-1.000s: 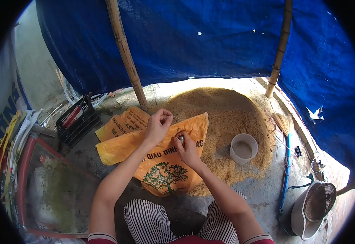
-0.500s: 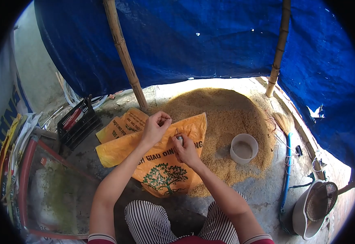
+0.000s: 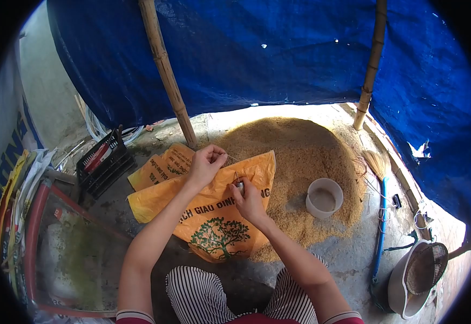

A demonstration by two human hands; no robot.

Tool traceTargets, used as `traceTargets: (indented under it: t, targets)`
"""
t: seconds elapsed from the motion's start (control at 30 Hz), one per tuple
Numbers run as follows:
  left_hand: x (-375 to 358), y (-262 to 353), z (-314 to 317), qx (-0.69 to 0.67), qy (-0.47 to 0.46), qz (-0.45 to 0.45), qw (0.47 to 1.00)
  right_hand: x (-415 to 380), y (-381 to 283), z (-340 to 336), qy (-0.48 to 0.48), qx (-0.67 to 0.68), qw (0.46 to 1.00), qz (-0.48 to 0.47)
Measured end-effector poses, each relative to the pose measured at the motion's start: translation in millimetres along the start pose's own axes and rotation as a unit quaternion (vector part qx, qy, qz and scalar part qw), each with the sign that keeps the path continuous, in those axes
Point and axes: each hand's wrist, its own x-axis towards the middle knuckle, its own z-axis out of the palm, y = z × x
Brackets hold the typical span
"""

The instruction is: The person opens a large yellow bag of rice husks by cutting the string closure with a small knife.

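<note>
An orange woven sack (image 3: 219, 218) printed with dark lettering and a green tree lies spread over the floor and the edge of the grain heap. My left hand (image 3: 208, 164) is pinched closed near the sack's upper edge; whatever sits between its fingertips is too small to make out. Over the sack's printed face, my right hand (image 3: 250, 202) is closed around a small silvery metal tool (image 3: 239, 185) with a thin pointed end. Most of that tool is hidden by the fingers. More folded orange sacks (image 3: 162, 168) lie behind my left forearm.
A heap of grain (image 3: 289, 143) spreads ahead, with a white tub (image 3: 324, 198) in it. A black crate (image 3: 104, 164) stands left, a red-framed screen (image 3: 79, 259) nearer. To the right are a blue-handled broom (image 3: 381, 227) and a white basin (image 3: 408, 286). Bamboo poles (image 3: 165, 70) stand before a blue tarp (image 3: 273, 54).
Both hands stay almost in place over the sack. The right hand and its metal tool have shifted very slightly.
</note>
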Motion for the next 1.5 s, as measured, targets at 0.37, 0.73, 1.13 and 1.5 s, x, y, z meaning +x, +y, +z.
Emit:
traceTargets:
  t: [0.37, 0.73, 1.13, 1.5]
  targets:
    - [6.4, 1.7, -14.3, 0.039, -0.075, -0.017, 0.996, -0.2, -19.1, -7.9, -0.013, 0.009, 0.999, 0.041]
    - [39.5, 54.5, -19.2, 0.215, -0.253, 0.062, 0.941, -0.1, -16.7, -9.2, -0.032, -0.009, 0.998, 0.046]
    - [86.4, 39.9, -7.6, 0.257, -0.41, -0.039, 0.874, -1.4, -9.2, -6.3, -0.008, -0.045, 0.999, 0.004]
    - [91.1, 10.2, -15.3, 0.232, -0.419, -0.178, 0.859, -1.0, -9.1, -7.5, -0.016, -0.051, 0.998, 0.022]
